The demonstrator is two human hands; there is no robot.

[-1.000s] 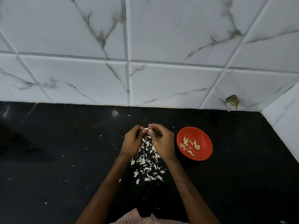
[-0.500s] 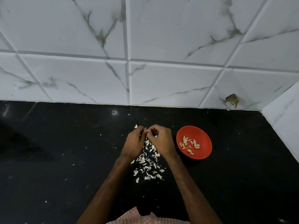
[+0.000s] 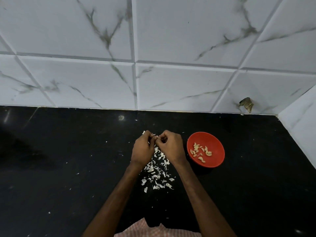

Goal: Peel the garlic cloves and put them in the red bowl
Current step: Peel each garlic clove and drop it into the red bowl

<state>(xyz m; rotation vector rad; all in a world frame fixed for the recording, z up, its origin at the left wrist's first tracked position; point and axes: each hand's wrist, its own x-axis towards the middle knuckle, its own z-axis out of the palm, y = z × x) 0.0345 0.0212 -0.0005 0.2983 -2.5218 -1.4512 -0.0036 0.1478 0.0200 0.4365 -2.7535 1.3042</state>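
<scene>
Two hands, left hand (image 3: pixel 142 149) and right hand (image 3: pixel 171 147), pinch one garlic clove (image 3: pixel 155 137) with curled fingers | clove: likely tiny, light, slippery, skin thin like paper; hold its ends | red bowl (image 3: pixel 215 142): 3 o'clock

Left hand (image 3: pixel 142 149): back upward, fingers (image 3: pixel 150 140) curled, tips pinching a garlic clove (image 3: pixel 156 137) | Right hand (image 3: pixel 171 147): back upward, fingers curled, tips meeting the left fingers on the same clove | Forearms (image 3: pixel 118 194): bare, converging toward the fingers, wrists apart

Black counter (image 3: pixel 68 168), red bowl (image 3: pixel 217 161), garlic skins (image 3: pixel 156 175)
</scene>
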